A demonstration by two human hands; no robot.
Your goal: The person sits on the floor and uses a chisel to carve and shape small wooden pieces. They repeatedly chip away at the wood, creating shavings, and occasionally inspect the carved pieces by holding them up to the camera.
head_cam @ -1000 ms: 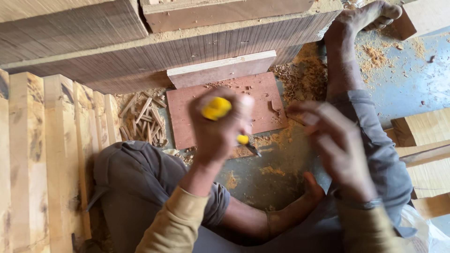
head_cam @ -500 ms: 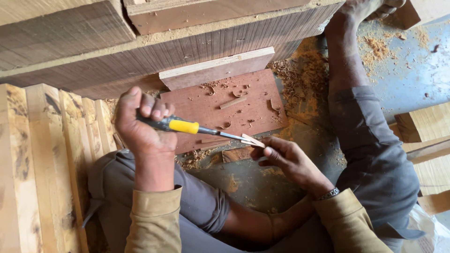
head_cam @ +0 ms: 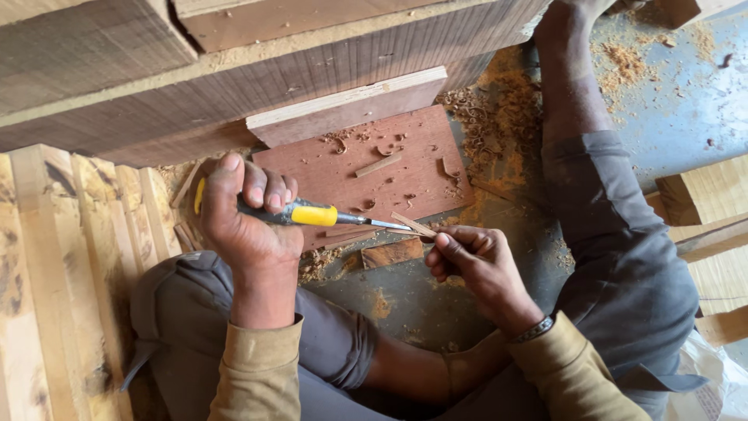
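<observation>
Gripping the yellow-handled chisel [head_cam: 312, 215] in my left hand [head_cam: 245, 222], I have lowered its blade onto the thin wood sliver [head_cam: 413, 224] pinched by my right hand [head_cam: 471, 261], just below the reddish board [head_cam: 366, 175].

Left hand [head_cam: 245, 222]: left of the board, fist closed round the chisel [head_cam: 312, 214], whose blade points right.
Right hand [head_cam: 475, 261]: right of the chisel tip, fingers pinching a wood sliver [head_cam: 413, 224] that touches the blade.
Board [head_cam: 382, 175]: flat on the floor, behind both hands, shavings on it (a small offcut [head_cam: 392, 253] lies just before its near edge).
Stacked planks [head_cam: 257, 86]: behind the board, one overlapping its far edge.
Slats [head_cam: 62, 257]: far left, beside the left knee.
Blocks [head_cam: 705, 203]: far right.
</observation>
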